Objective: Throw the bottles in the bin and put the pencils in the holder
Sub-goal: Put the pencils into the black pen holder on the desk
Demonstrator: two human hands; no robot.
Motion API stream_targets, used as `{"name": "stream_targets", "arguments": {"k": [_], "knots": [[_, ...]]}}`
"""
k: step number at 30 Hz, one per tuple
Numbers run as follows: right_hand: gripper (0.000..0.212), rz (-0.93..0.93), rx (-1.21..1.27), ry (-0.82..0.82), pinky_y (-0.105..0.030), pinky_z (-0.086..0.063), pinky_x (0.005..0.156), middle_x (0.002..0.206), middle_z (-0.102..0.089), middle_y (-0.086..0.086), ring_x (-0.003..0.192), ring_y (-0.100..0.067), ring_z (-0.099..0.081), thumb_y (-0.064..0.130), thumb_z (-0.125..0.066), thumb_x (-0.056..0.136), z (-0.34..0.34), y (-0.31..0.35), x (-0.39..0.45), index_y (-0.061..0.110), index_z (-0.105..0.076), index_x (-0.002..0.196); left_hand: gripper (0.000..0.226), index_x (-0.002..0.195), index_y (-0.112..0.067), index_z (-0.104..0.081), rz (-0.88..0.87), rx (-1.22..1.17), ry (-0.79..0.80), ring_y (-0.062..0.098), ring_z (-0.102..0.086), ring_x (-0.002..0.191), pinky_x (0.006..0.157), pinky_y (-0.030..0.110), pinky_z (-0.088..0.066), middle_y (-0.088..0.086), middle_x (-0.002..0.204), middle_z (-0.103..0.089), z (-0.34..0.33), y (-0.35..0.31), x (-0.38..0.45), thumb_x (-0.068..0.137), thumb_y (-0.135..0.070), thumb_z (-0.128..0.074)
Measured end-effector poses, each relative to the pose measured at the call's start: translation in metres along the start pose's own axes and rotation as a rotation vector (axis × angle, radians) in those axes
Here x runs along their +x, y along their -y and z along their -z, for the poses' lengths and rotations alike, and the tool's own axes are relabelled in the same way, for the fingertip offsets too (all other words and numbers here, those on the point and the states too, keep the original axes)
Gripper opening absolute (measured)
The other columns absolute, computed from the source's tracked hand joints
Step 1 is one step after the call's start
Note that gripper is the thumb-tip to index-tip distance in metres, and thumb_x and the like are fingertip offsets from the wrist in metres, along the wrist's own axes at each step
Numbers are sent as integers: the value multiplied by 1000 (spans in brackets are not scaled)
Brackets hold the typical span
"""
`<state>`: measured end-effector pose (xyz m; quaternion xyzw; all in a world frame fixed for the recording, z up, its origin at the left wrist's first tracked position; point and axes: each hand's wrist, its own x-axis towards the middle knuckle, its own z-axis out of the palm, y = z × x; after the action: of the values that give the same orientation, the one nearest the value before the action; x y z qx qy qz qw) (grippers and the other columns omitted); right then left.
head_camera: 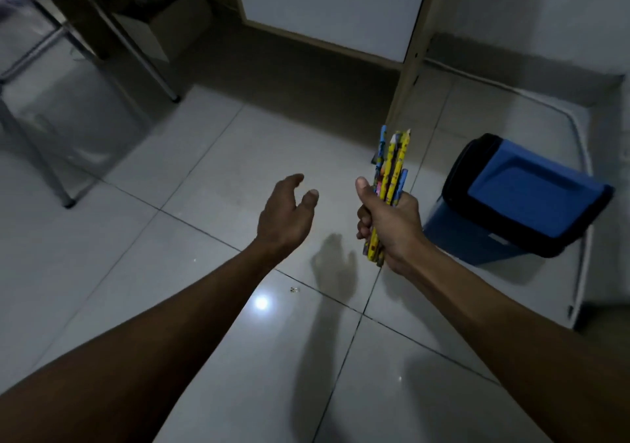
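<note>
Glossy tile floor [211, 176]: pale grey, dark grout lines, a bright light reflection near centre.
Right hand [392, 227]: raised over the floor, right of centre; fingers wrapped tight around the pencils, thumb upright against the bundle.
Pencils [392, 170]: a bundle, mostly yellow with some blue, standing nearly upright in the right hand; upper ends well above the fist, lower ends showing below it.
Left hand [286, 214]: empty, left of the right hand and apart from it; fingers loosely curled and spread, thumb away from the fingers, touching nothing.
Bin [525, 200]: blue body, blue swing lid in a black rim, on the floor to the right of the right hand; lid closed, contents hidden.
Cabinet [341, 6]: white panels with light wood edging, at the far side, beyond the hands; an upright wooden side panel comes down to the floor just behind the pencils.
Chair [51, 77]: metal legs on the floor, far left; blurred.
Box [160, 30]: cardboard, far left, in shadow under the furniture.
Cable [566, 115]: white, on the floor beyond the bin.
Holder: cannot tell its place.
</note>
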<state>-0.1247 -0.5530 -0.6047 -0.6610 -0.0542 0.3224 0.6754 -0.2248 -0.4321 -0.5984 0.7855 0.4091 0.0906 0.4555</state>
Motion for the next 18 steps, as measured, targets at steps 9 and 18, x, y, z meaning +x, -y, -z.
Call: {"name": "stream_targets", "arguments": {"k": [9, 18], "knots": [[36, 59, -91, -10, -33, -47, 49, 55, -52, -3, 48, -15, -51, 37, -69, 87, -10, 232, -106, 4, -60, 75, 47, 138, -13, -43, -252, 193, -76, 23, -47, 128, 104, 43, -41, 8, 144, -47, 134, -198, -84, 95, -31, -50], [33, 93, -77, -21, -29, -44, 43, 55, -51, -6, 46, -15, -51, 37, -69, 87, -31, 450, -187, 15, -55, 65, 48, 136, -13, -43, -409, 242, -142, 20, -45, 127, 97, 29, -37, 7, 142, -48, 258, -391, -133, 94, -33, -51]]}}
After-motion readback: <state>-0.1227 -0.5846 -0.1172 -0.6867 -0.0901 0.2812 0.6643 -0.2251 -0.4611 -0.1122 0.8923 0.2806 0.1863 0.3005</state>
